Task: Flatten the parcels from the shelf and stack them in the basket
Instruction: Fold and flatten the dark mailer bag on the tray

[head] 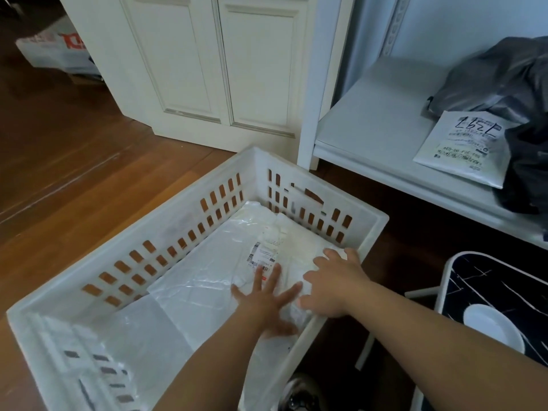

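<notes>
In the white slotted plastic basket [166,247] we see a white plastic mailer parcel [216,277] lying flat near its right wall; our left hand [264,304] presses it with fingers splayed; our right hand [332,286] rests flat, fingers straight, at the parcel's right edge; it looks light, soft and slippery, best pinched at an edge; a white labelled parcel [462,146] waits at the white shelf's [370,114] front edge.

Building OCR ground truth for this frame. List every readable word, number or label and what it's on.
"2397": large handwritten digits, upside down to the camera, my best reading, on the white parcel on the shelf.
Printed lines and barcode below them on that parcel: too blurred to read.
Shipping label on the clear-wrapped parcel in the basket: barcode and text too small to read.
Red lettering on the plastic bag by the door: blurred, unreadable.
</notes>
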A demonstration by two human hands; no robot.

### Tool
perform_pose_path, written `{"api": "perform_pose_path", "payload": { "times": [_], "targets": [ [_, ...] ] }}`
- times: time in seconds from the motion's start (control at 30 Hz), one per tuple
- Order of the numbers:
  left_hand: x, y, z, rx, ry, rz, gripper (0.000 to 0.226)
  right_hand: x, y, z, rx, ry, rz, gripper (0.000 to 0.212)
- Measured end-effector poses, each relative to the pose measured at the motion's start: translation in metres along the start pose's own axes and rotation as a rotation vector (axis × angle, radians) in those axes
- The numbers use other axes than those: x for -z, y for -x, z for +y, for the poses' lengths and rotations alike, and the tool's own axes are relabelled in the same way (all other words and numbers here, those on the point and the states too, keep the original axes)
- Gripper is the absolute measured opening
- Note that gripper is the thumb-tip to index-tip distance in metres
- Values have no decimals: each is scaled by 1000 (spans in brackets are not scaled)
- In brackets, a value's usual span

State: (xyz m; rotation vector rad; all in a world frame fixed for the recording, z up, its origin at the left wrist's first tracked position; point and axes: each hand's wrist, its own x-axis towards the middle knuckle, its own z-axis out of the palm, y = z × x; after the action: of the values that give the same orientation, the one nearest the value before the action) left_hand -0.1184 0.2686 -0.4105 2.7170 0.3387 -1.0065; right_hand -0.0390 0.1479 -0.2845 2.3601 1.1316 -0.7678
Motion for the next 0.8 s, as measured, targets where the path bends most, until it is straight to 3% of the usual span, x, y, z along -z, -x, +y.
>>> {"api": "perform_pose_path", "payload": {
  "times": [0.2, 0.33, 0.43, 0.57, 0.67, 0.8],
  "targets": [
    [-7, -12, 15, 128, -111, -67, 84, -2, -2, 3, 16, -28, 35, 66],
    [23, -20, 28, 167, -160, -100, 87, -2, -1, 9, 41, -199, 81, 67],
    [77, -20, 45, 155, -131, 76, 74, -3, 14, 18, 108, -484, 174, 58],
    [144, -1, 63, 143, -129, 470, 54, -6, 53, 56, 47, -1216, 231, 45],
    [175, 19, 83, 85, 0, 636, 42, -20, 85, 100, -147, -1246, 474, 25],
    [199, 47, 134, -27, 244, 698, 37, -37, 131, 165, -631, -1445, 845, 33]
  ]
}}
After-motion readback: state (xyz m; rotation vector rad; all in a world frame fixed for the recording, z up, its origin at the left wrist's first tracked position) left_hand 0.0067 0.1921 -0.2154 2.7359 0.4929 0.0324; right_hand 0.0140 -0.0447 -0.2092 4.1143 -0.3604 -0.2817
